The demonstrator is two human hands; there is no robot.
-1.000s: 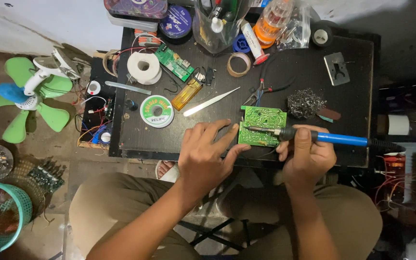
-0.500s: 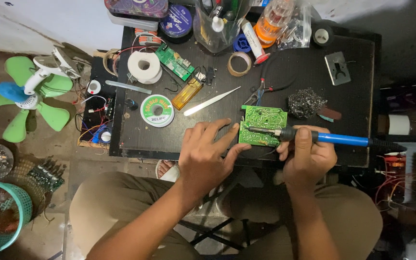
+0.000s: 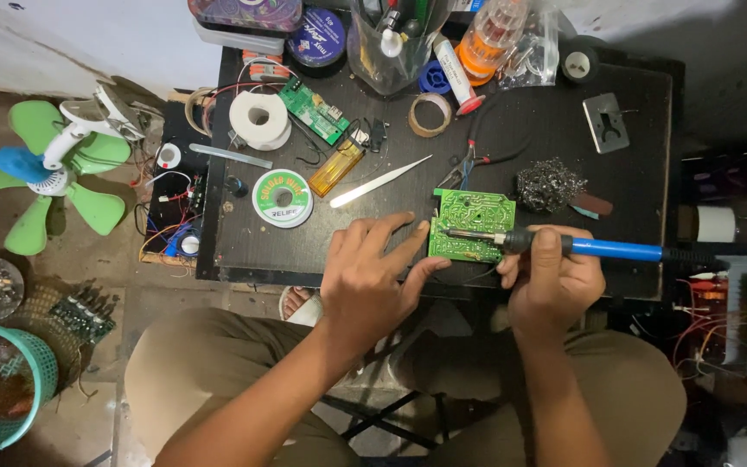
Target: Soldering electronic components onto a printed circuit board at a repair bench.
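A green circuit board (image 3: 474,214) lies near the front edge of a black table (image 3: 529,121). My left hand (image 3: 372,275) rests flat beside it, fingertips touching the board's left edge. My right hand (image 3: 553,282) grips a soldering iron with a blue handle (image 3: 609,250). The iron's metal tip lies across the board, pointing left.
On the table lie a solder spool (image 3: 283,198), white tweezers (image 3: 379,182), a yellow lighter (image 3: 336,169), a white tape roll (image 3: 259,119), a brown tape ring (image 3: 429,114), a second green board (image 3: 316,111), steel wool (image 3: 549,185) and a clear container (image 3: 395,39). A green fan (image 3: 41,173) and teal basket (image 3: 3,398) are on the floor at left.
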